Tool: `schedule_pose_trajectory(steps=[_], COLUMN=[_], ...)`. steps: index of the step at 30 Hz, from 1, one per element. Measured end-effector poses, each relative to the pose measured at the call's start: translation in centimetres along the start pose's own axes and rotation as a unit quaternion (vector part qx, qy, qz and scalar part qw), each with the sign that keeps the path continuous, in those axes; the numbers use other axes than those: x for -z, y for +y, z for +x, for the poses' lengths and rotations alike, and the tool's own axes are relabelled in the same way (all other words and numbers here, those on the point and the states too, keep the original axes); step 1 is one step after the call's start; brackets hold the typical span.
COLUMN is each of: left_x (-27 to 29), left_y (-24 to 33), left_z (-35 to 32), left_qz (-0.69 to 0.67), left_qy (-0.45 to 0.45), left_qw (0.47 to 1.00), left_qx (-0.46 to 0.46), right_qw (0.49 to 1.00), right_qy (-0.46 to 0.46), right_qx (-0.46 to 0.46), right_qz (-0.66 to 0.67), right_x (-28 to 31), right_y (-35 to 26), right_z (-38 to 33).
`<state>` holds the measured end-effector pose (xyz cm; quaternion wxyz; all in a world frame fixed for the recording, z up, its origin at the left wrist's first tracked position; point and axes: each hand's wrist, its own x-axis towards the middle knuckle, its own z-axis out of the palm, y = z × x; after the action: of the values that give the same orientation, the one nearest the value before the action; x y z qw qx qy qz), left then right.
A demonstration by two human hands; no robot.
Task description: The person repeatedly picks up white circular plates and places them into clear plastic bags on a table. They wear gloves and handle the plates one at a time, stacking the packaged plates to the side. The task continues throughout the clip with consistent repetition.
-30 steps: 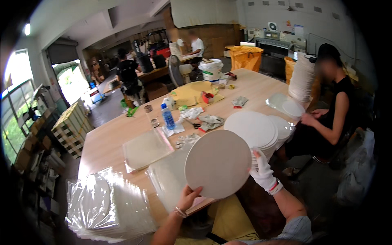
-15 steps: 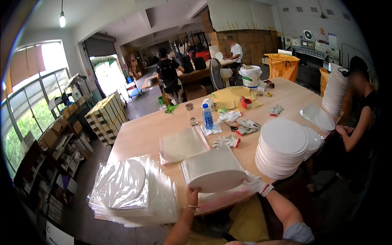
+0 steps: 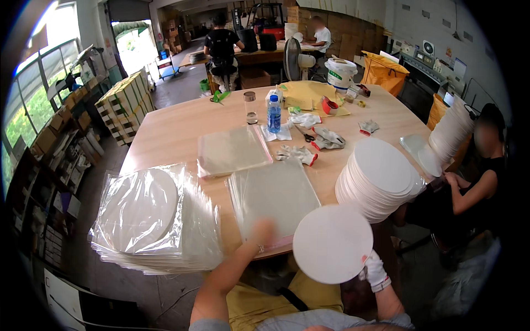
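A round white disc (image 3: 333,244) is held by its lower right edge in my gloved right hand (image 3: 375,271), just off the table's front edge. My bare left hand (image 3: 261,233) is over the near part of a stack of clear plastic bags (image 3: 273,193); motion smears its fingers. To the left sits a tall pile of bagged discs (image 3: 143,204), white circles showing through shiny film. Right of the bag stack stands a tall stack of bare white discs (image 3: 381,171). Another flat pile of clear bags (image 3: 234,150) lies farther back.
Mid-table are a blue-labelled bottle (image 3: 274,115), a glass jar (image 3: 250,107), black scissors (image 3: 305,134), work gloves (image 3: 328,138), red tape (image 3: 329,106) and yellow sheeting (image 3: 303,94). A white bucket (image 3: 340,74) stands behind. A co-worker (image 3: 475,171) sits at the right beside another disc stack (image 3: 450,129).
The white disc moved from above the bag stack, where both hands held it, rightward and nearer in my right hand. My left hand let go of it. The view has shifted.
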<state>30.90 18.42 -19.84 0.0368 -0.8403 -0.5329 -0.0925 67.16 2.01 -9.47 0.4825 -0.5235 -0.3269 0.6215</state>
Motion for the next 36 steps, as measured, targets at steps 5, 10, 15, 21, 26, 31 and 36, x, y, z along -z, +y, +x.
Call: schedule_pose_trajectory(steps=[5,10,15,21,26,31,36], left_x=[-1.0,1.7,5.0,4.5,-5.5,-14.3,-6.1], left_y=[-2.0,-2.3,-2.0,0.6,10.7,14.2,17.9], left_z=[2.7,0.6,-2.8,-3.2,-2.4,-3.8,-8.6], left_qz=[-0.041,-0.029,-0.163,-0.627,-0.687,-0.676,-0.756], left_qy=[-0.085,0.012,0.073,-0.003,0.275,0.055,0.116], left_qw=[0.996,0.999,0.948,0.719,0.621,0.713,0.548], left_qx=[-0.002,0.015,0.264,0.299,0.260,0.176,0.338], right_qw=[0.980,0.993,0.979,0.960,0.953,0.967,0.971], right_qy=[-0.147,-0.042,0.045,0.078,0.068,0.070,0.066], right_qx=[-0.112,-0.108,-0.113,-0.123,-0.120,-0.116,-0.140], right_qz=[-0.069,0.013,0.166,0.239,0.269,0.215,0.185], right_x=[-2.5,-6.7,-8.4,-10.1,-11.2,-11.5,-12.1], right_y=[3.3,5.9,6.9,6.8,4.9,4.7,6.6], right_z=[-0.4,1.7,3.7,3.9,3.5,3.3,3.9])
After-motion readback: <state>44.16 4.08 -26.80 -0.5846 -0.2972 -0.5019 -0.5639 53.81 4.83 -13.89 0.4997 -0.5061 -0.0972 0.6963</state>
